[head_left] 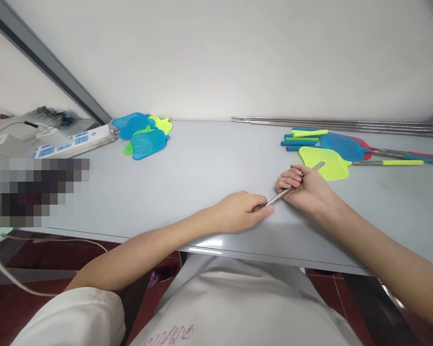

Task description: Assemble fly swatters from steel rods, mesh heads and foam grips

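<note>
A silver metal rod (279, 196) runs slantwise between my two hands, just above the grey table. My left hand (243, 210) pinches its lower end between thumb and fingers. Curled around the upper part is my right hand (303, 187), palm turned up, and the rod's far tip pokes out past it. Just behind that tip lies a yellow-green fly swatter (324, 162) with a metal shaft and yellow grip. A blue fly swatter (344, 145) and a red one (364, 143) overlap behind it.
Blue, green and yellow tubes (301, 140) lie behind my right hand. Long metal rods (339, 125) rest along the wall. Loose blue and green swatter heads (149, 144) are piled at the back left. A power strip (80, 140) and a cable (12, 283) are at the left.
</note>
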Demonstrator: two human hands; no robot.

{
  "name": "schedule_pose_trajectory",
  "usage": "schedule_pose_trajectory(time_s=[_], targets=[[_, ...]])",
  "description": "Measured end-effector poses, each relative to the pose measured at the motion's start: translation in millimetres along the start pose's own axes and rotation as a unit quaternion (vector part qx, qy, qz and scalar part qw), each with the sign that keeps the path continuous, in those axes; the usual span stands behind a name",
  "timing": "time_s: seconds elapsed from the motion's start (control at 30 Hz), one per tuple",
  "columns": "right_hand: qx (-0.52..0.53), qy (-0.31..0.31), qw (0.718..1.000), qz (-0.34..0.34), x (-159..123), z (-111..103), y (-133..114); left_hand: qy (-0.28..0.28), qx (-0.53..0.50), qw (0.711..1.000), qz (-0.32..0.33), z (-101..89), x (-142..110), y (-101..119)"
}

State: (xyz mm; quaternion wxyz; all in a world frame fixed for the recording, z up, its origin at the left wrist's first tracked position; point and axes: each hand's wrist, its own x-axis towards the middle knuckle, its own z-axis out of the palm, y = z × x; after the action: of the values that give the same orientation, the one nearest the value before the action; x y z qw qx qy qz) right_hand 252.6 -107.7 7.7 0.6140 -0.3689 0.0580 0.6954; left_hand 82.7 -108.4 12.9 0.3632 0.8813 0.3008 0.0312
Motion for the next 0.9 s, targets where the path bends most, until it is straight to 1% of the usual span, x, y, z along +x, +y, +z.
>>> schedule_pose_trajectory(time_s=[0.37, 0.9], targets=[[-0.027, -0.001, 1.0, 0.01, 0.1, -0.6, 0.8, -0.011, 0.01, 1.0, 0.007, -0.9, -0.5, 1.4], [-0.034, 0.001, 0.999, 0.013, -0.8, 0.1, 2.1, -0.018, 0.012, 1.0, 0.008, -0.5, -0.4, 1.3]])
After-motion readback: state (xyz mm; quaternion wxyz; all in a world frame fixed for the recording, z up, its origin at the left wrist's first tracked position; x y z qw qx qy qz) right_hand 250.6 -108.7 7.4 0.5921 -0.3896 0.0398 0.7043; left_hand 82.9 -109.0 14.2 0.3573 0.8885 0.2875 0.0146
